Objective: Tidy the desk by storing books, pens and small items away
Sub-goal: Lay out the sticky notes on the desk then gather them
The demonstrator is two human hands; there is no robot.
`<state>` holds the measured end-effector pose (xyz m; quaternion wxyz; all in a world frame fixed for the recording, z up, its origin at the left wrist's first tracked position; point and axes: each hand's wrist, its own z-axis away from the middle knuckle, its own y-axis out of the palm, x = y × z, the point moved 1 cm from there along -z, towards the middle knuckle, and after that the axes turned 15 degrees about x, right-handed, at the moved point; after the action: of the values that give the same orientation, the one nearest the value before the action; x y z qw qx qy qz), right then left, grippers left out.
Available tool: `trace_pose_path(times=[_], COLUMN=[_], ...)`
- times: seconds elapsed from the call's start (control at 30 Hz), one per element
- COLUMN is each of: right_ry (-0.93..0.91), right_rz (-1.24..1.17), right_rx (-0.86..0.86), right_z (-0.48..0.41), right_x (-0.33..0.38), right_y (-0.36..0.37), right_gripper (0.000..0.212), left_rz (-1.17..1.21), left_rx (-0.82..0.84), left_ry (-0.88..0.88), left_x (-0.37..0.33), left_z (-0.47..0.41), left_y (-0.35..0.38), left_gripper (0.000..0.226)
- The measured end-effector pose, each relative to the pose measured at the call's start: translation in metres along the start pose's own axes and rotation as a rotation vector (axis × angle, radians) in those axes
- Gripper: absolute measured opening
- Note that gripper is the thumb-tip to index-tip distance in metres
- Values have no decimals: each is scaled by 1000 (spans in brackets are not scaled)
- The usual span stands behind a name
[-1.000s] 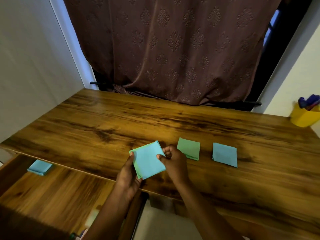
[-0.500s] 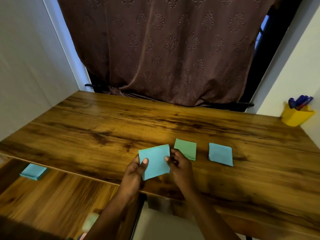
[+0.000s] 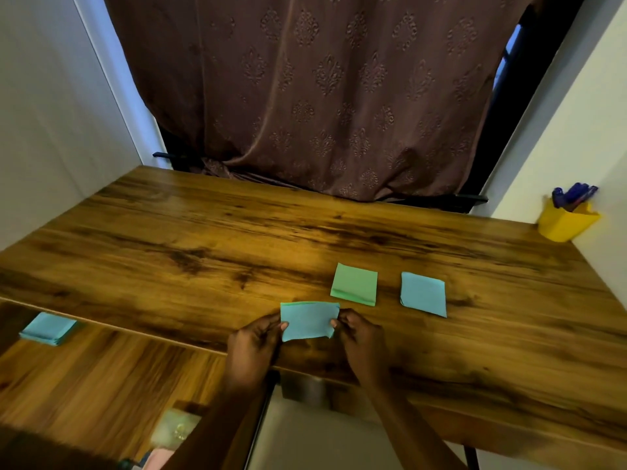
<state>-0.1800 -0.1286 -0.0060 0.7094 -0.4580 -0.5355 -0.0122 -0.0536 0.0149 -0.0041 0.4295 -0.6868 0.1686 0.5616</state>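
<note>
A brown patterned fabric curtain (image 3: 322, 96) hangs across the far side, its hem touching the far edge of the dark-grained wooden desk top (image 3: 203, 239). At the near left, lower than the desk top, lies a second wooden surface (image 3: 101, 378); whether it is a drawer or a shelf cannot be told.

Over the near edge of the desk, the left hand (image 3: 252, 347) and the right hand (image 3: 361, 340) share one square blue paper note pad (image 3: 308, 320). Each hand pinches one side edge between thumb and curled fingers, and the pad is tilted up off the wood.

A yellow plastic cup (image 3: 566, 222) stands in the far right corner against the wall, with blue pens (image 3: 573, 195) in it.

A square green paper note pad (image 3: 354, 283) lies flat just beyond the hands. A second blue note pad (image 3: 423, 293) lies to its right, close by but apart. A third blue note pad (image 3: 48, 329) rests on the lower surface at far left.
</note>
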Motion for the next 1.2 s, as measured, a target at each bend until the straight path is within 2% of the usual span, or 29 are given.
trace_pose_path(times=[0.13,0.23,0.3,0.37,0.5,0.73,0.87,0.97,1.1,1.2], right_ry=[45,33,49,65,99,164,292,432,608,660], right_rz=[-13,-157,-311,-497,-743,-803,-846,-936,-964,-917], right_rx=[35,15,70,192,360,466,471,447,341,306], right_z=[-1,0,4,10,15,25,35,31,12,-13], right_x=[0,16,32,50,94,178,220,234,235,237], right_y=[5,8,15,28,74,192,267,318,372,398], right_gripper=[30,28,22,10,10,13,13,8,18,24], left_rz=[81,268,349,380,388,328,130,-89,-344,-599], left_rx=[-33,-99,-152,-210,-284,-320,-250,-232,-250,-165], left_ry=[-50,-44,-23,-18,-29,-71,-83,-182,-298,-357], left_x=[6,-6,-7,-3,15,70,111,155,196,224], left_z=[0,5,11,19,44,91,110,114,115,105], left_y=[2,-8,-24,-46,-107,-229,-302,-352,-407,-444], left_gripper=[21,21,21,21,21,20,21,19,25,47])
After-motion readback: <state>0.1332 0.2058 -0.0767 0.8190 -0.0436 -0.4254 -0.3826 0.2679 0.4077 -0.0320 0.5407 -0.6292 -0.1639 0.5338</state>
